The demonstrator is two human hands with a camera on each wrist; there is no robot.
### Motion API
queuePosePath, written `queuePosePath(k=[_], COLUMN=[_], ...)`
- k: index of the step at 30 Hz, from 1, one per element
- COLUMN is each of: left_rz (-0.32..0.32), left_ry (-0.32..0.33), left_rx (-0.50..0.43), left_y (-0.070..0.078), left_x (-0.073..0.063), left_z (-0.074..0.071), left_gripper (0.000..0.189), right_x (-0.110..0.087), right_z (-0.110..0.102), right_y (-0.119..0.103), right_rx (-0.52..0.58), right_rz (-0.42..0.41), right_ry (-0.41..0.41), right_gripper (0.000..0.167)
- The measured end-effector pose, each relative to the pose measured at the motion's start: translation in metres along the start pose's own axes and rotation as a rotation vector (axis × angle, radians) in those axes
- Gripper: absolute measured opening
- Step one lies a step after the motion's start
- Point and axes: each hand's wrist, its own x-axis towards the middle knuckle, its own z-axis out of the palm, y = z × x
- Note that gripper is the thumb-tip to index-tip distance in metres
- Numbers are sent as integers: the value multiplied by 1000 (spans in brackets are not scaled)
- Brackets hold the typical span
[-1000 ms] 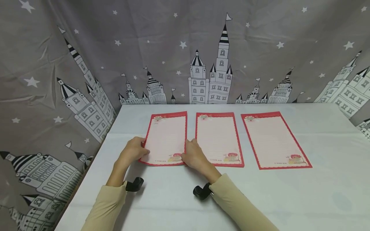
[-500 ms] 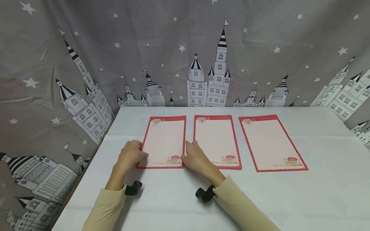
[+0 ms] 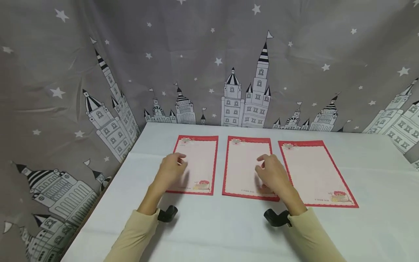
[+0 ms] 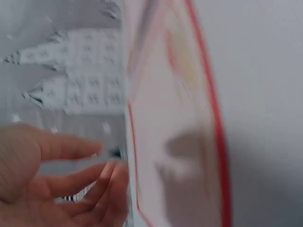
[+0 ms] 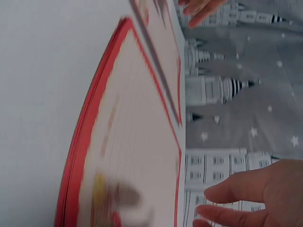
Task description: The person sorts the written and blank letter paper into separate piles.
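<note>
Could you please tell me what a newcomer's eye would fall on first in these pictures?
Probably the red-bordered sheets, laid in a row on the white tabletop. Behind them hangs a grey cloth printed with castles and stars. The left hand hovers over the left sheet, the right hand over the middle sheet, both holding nothing.

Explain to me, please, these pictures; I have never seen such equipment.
There is no machine here: you see a person's bare left hand and right hand. The wide picture is taken from the head, looking forward and down; the two others are taken from the wrists, one from each. On the white table lie, side by side, a left paper, a middle paper and a right paper, all red-edged. The left hand hovers over the left paper, the right hand over the middle paper. Neither holds anything.
</note>
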Motion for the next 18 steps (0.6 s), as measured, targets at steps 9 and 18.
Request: queuePosePath(k=[9,18], left_rz=[-21,101], left_ry=[-335,-343], left_rx=[-219,-132], left_y=[49,64], left_x=[-6,-4], left_z=[45,69], left_gripper=[46,23], right_x=[-5,-1], right_z=[-13,-10], right_y=[28,36], right_rx=[-58,31], right_rz=[112,141], right_ry=[-6,-43], right_gripper=[18,29])
